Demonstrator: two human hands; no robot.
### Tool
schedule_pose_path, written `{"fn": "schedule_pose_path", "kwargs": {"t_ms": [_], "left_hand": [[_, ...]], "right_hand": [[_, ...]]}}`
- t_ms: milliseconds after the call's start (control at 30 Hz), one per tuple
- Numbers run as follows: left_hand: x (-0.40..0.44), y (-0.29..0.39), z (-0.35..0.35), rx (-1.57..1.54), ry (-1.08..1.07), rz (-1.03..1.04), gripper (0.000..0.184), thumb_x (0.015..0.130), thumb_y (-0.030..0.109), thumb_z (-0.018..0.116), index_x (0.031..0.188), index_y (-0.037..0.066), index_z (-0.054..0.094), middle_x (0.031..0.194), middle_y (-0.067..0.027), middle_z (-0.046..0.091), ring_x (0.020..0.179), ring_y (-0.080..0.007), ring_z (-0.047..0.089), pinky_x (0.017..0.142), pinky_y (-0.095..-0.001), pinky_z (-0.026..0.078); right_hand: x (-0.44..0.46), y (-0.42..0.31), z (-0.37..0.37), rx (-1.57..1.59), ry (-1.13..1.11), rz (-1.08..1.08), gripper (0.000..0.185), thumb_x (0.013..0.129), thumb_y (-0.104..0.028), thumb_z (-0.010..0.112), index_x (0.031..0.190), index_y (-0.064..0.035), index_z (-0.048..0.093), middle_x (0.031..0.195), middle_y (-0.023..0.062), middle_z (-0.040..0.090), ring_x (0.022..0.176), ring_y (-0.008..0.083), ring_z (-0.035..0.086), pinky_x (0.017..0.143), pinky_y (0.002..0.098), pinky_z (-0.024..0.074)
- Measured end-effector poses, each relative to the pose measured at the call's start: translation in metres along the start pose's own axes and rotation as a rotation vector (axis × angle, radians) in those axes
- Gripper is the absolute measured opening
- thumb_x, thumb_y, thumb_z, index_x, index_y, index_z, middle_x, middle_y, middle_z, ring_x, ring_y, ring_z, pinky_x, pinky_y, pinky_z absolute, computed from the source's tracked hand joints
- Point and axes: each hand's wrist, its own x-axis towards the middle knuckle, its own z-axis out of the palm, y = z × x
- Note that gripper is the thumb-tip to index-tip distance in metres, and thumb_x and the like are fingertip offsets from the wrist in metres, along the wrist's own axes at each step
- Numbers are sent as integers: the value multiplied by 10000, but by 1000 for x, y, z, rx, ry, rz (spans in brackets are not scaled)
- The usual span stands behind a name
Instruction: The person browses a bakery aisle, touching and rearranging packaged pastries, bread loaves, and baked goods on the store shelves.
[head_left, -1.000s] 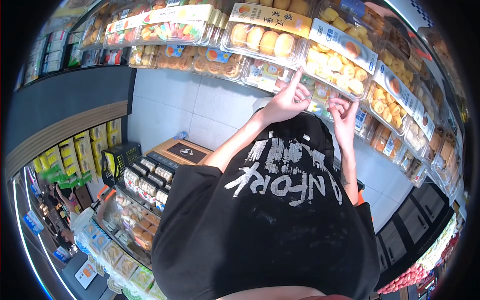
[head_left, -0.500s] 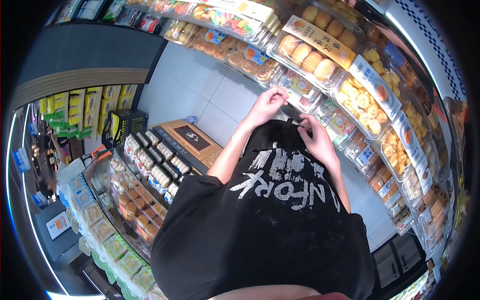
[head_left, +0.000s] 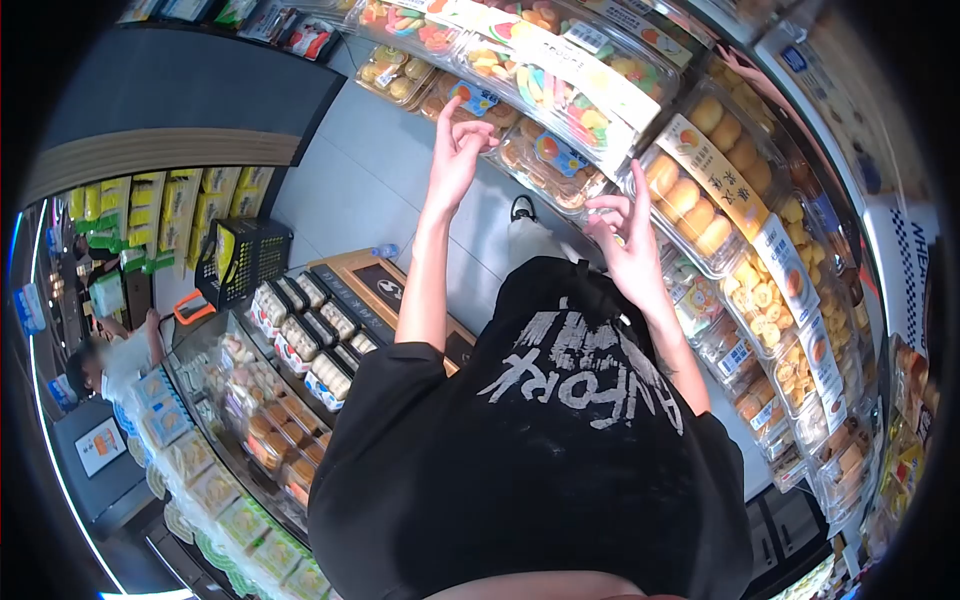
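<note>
My left hand (head_left: 460, 155) is raised over the floor in front of the shelf, index finger stretched out and the other fingers loosely bent, with nothing in it. Close beyond it are clear boxes of round buns (head_left: 473, 98) on the lower shelf. My right hand (head_left: 630, 240) is held up beside the shelf, fingers apart, and no object shows in it. Near its index finger sits a clear box of long bread rolls (head_left: 690, 200). A clear box of colourful gummy candy (head_left: 560, 85) lies between and beyond the hands. My black T-shirt (head_left: 550, 460) hangs below them.
Boxes of small yellow snacks (head_left: 755, 290) continue along the right shelf. At left are a wooden-edged display (head_left: 385, 275), white packaged rolls (head_left: 325, 375) and a black basket (head_left: 245, 262). Another person (head_left: 125, 360) is at far left. My shoe (head_left: 523, 208) shows on the tiled floor.
My hands were close together at the shirt's hem, fingers pinched. They have moved apart and forward, and the fingers have spread. The view has shifted, bringing my shoe into sight.
</note>
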Motion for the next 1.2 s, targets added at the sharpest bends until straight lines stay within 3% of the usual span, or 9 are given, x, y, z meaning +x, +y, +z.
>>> {"fn": "schedule_pose_path", "kwargs": {"t_ms": [233, 333, 467, 567, 767, 900, 1000, 1133, 1200], "left_hand": [[60, -3, -27, -167, -247, 57, 653, 792, -11, 497, 1306, 32, 96, 959, -116, 521, 806, -154, 571, 742, -252, 445], [65, -4, -28, -69, -228, 178, 557, 773, -46, 508, 1231, -1, 193, 916, -110, 528, 800, -150, 566, 727, -235, 443], [72, 4, -27, 29, -507, 114, 393, 761, -15, 548, 1063, -23, 297, 869, -99, 520, 809, -140, 549, 720, -224, 435], [77, 2, -29, 88, -546, 141, 416, 759, 25, 575, 1063, -28, 295, 878, -100, 521, 822, -147, 544, 730, -227, 432], [83, -1, -38, 191, -590, 171, 477, 757, 84, 596, 1105, -25, 288, 933, -115, 508, 850, -164, 520, 628, -240, 452], [83, -1, -40, 170, -599, 159, 517, 755, 104, 601, 1139, -23, 280, 990, -130, 501, 866, -176, 520, 600, -235, 456], [88, -7, -42, 177, -587, 295, 534, 753, 105, 601, 1161, -17, 280, 1029, -146, 494, 891, -185, 521, 593, -232, 462], [87, 3, -47, 199, -602, 195, 525, 750, 88, 599, 1160, -18, 289, 1055, -162, 487, 919, -201, 520, 673, -271, 467], [88, 4, -48, 201, -616, 180, 522, 750, 75, 596, 1158, -28, 287, 1058, -165, 485, 927, -209, 518, 732, -297, 460]], "right_hand": [[25, 6, 40, 129, 272, 78, 767, 808, 8, 519, 1361, -56, -9, 967, 110, 532, 747, 97, 521, 718, 238, 442], [36, 2, 54, 103, 414, 158, 780, 799, 28, 525, 1361, -60, -9, 1001, 116, 528, 751, 92, 516, 726, 238, 439], [45, 14, 72, -8, 577, 137, 791, 782, 43, 546, 1354, -50, 8, 974, 82, 510, 755, 84, 509, 737, 237, 433], [53, 14, 82, -22, 683, 90, 741, 794, 15, 552, 1341, -55, 57, 978, 75, 502, 769, 102, 514, 753, 251, 433], [64, 5, 91, 48, 805, 110, 601, 868, -44, 453, 1334, -53, 74, 992, 96, 510, 749, 122, 531, 727, 269, 446], [64, 18, 91, -110, 859, 80, 512, 902, -112, 410, 1326, -42, 132, 939, 96, 525, 689, 120, 536, 651, 251, 433], [66, 22, 90, -186, 886, 77, 438, 916, -154, 397, 1289, -16, 214, 882, 81, 528, 659, 112, 527, 656, 246, 423], [72, 16, 95, -160, 942, 76, 384, 922, -170, 388, 1249, -3, 273, 855, 70, 529, 656, 106, 526, 679, 249, 415], [71, 16, 97, -178, 932, 80, 342, 926, -145, 367, 1227, -1, 292, 932, 82, 502, 684, 112, 511, 680, 254, 419]]}}
